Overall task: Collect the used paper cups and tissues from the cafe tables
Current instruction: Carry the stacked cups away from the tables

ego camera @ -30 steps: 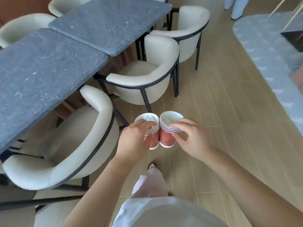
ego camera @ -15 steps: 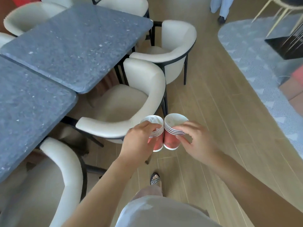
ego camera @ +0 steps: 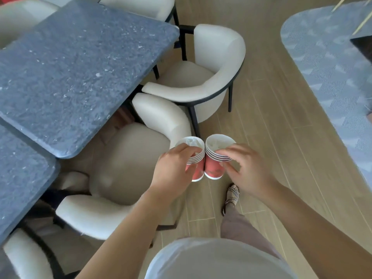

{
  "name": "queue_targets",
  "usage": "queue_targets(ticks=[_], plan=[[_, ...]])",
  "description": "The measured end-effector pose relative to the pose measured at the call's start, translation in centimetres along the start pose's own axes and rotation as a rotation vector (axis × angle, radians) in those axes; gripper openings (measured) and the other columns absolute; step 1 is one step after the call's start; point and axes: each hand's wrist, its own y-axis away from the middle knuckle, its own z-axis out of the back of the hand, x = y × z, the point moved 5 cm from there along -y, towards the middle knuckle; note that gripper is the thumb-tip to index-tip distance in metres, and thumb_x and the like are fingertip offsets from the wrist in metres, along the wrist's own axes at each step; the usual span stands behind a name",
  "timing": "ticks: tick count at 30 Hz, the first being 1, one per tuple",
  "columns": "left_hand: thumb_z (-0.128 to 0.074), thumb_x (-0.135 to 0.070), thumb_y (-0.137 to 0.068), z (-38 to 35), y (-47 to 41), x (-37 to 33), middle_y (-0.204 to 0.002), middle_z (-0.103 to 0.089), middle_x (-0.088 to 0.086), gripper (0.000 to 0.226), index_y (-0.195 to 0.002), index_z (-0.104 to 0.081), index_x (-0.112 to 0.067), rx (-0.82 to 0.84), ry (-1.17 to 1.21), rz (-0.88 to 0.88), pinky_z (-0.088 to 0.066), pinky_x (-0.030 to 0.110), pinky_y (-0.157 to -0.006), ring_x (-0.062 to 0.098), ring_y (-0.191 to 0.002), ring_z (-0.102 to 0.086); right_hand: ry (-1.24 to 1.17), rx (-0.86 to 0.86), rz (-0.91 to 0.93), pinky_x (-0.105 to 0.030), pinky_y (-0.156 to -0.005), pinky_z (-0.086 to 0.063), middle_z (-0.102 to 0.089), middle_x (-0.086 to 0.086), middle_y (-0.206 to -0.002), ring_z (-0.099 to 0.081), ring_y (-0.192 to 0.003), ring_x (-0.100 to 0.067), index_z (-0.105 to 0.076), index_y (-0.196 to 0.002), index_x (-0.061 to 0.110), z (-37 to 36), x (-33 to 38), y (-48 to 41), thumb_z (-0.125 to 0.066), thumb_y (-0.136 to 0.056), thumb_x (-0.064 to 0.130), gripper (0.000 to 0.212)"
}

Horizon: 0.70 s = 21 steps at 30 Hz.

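Observation:
Two stacks of red paper cups with white rims are held side by side in front of me, touching each other. My left hand (ego camera: pixel 173 170) grips the left stack (ego camera: pixel 194 158) round its rims and side. My right hand (ego camera: pixel 247 170) pinches the right stack (ego camera: pixel 214 166) at its rims. White crumpled tissue shows inside the top cup of each stack. Both stacks hang above the wooden floor, next to a cream armchair.
Two dark stone tables (ego camera: pixel 80 67) stand at the left with cream armchairs (ego camera: pixel 211 81) tucked along their right side. Wooden floor (ego camera: pixel 271 117) runs up the middle. A blue patterned rug (ego camera: pixel 326 57) lies at the right. My sandalled foot (ego camera: pixel 232 195) is below the cups.
I have walked forward along the tables; chairs and tables have slid down and left in view. Both hands keep the same hold on the two cup stacks.

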Motion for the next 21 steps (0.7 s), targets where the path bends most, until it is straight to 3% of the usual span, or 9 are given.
queue_targets(ticks=[3,9,13,18,21], plan=[[-0.062,-0.01,-0.077,-2.4,-6.9,-2.2,-0.109,-0.065,-0.007,0.036,-0.109,-0.064,-0.025,0.014,-0.011,0.033,-0.049,0.029,-0.071,0.021,-0.09,-0.062,-0.008,0.032,-0.004,-0.033,-0.077,-0.047,-0.07,-0.007,-0.091,-0.063,-0.084,-0.029,-0.069,-0.098,0.008,3.2,-5.3,-4.7,-0.069,-0.07,-0.008,0.033],[-0.064,-0.011,-0.075,-7.2,-19.0,-6.9,-0.108,-0.066,-0.006,0.036,-0.109,-0.064,-0.025,0.063,-0.001,0.056,-0.046,0.027,-0.068,0.022,-0.077,-0.061,0.006,0.1,-0.012,-0.022,-0.075,-0.042,-0.069,-0.006,-0.09,-0.062,-0.083,-0.025,-0.069,-0.1,0.009,9.4,-15.2,-11.8,-0.07,-0.07,-0.008,0.034],[-0.063,-0.011,-0.077,-9.4,-25.4,-9.2,-0.109,-0.066,-0.003,0.036,-0.111,-0.063,-0.022,0.105,-0.016,0.033,-0.053,0.035,-0.072,0.023,-0.086,-0.063,-0.007,0.109,-0.059,-0.033,-0.073,-0.048,-0.069,-0.006,-0.092,-0.062,-0.084,-0.026,-0.068,-0.102,0.009,12.0,-20.2,-15.2,-0.069,-0.072,-0.004,0.032],[-0.064,-0.009,-0.077,-11.5,-33.1,-10.9,-0.103,-0.066,-0.004,0.034,-0.109,-0.064,-0.021,0.145,-0.006,0.008,-0.05,0.032,-0.067,0.017,-0.069,-0.055,-0.007,0.095,-0.131,-0.033,-0.075,-0.046,-0.068,-0.004,-0.096,-0.061,-0.091,-0.028,-0.068,-0.103,0.011,14.3,-26.0,-19.8,-0.067,-0.075,-0.002,0.031],[-0.065,-0.009,-0.077,-12.8,-38.5,-11.2,-0.106,-0.066,-0.003,0.035,-0.11,-0.063,-0.021,0.147,-0.005,0.015,-0.049,0.031,-0.068,0.02,-0.075,-0.059,-0.015,0.096,-0.161,-0.032,-0.076,-0.045,-0.068,-0.004,-0.096,-0.06,-0.092,-0.028,-0.068,-0.104,0.011,15.3,-29.6,-23.7,-0.066,-0.075,-0.003,0.031]])
